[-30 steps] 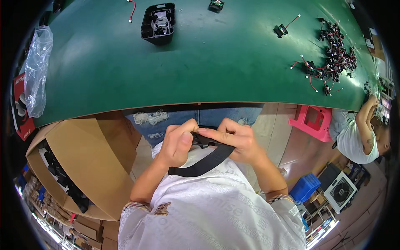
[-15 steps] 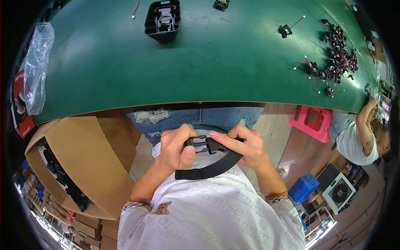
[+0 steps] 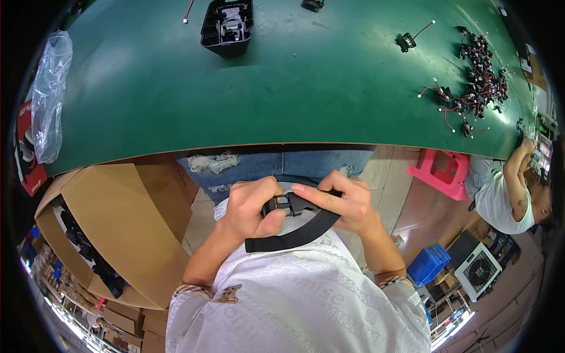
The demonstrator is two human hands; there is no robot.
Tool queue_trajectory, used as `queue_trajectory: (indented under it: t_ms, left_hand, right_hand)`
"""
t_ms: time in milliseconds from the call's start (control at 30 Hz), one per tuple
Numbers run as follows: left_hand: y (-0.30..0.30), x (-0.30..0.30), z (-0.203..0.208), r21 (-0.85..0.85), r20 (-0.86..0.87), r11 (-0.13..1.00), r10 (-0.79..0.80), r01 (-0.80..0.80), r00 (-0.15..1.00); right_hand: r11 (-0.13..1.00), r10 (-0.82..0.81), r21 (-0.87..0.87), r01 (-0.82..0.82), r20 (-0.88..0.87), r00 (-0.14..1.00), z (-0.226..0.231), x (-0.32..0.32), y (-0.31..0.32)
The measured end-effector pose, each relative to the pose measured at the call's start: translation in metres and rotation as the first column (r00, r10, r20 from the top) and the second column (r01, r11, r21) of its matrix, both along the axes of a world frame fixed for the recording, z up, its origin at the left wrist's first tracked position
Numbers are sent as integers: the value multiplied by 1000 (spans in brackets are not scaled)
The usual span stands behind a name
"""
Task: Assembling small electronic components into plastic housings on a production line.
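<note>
A black side-release buckle (image 3: pixel 287 204) sits between my hands at my waist, its two halves pushed together. My left hand (image 3: pixel 252 207) is closed around the buckle's left half, with the thumb below it. Gripping the right half, my right hand (image 3: pixel 348 203) has a finger stretched along its top. A black webbing strap (image 3: pixel 297 235) curves below the buckle from my right hand, its loose end lying under my left hand against the white shirt. My fingers cover parts of both buckle halves.
Ahead lies a green table (image 3: pixel 265 112) with a black plastic housing (image 3: pixel 228 29) and, at right, a heap of small wired parts (image 3: pixel 479 76). An open cardboard box (image 3: pixel 123 229) stands left. A pink stool (image 3: pixel 438 173) and another person (image 3: pixel 506 194) are at right.
The buckle's two halves have come together: the prongs that showed in the gap between them are now inside the left half. My hands have barely shifted.
</note>
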State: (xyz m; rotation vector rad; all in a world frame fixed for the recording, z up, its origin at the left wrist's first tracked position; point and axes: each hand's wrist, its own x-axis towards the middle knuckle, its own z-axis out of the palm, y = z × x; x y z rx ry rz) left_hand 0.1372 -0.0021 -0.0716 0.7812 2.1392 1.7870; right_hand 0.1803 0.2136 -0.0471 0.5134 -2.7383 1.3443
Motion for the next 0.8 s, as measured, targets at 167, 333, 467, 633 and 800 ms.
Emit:
queue_trajectory:
  t_ms: [167, 333, 467, 633, 800]
  left_hand:
    - [4, 0, -3, -22, 81, 1000, 18, -17, 997]
    - [3, -8, 2, -41, 207, 994, -87, 97, 975]
    - [11, -7, 1, 31, 227, 996, -85, 80, 970]
    - [6, -9, -5, 37, 343, 998, 25, -40, 939]
    - [-23, -18, 3, -296, 572, 933, 2, 204, 820]
  right_hand:
    - [1000, 8, -16, -8, 21, 1000, -3, 0, 0]
    - [998, 36, -47, -32, 83, 996, -3, -3, -1]
    - [997, 55, -54, -50, 100, 993, -4, -5, -3]
    - [998, 7, -64, 11, 274, 962, -3, -11, -9]
    - [974, 4, -182, 134, 607, 795, -6, -7, 24]
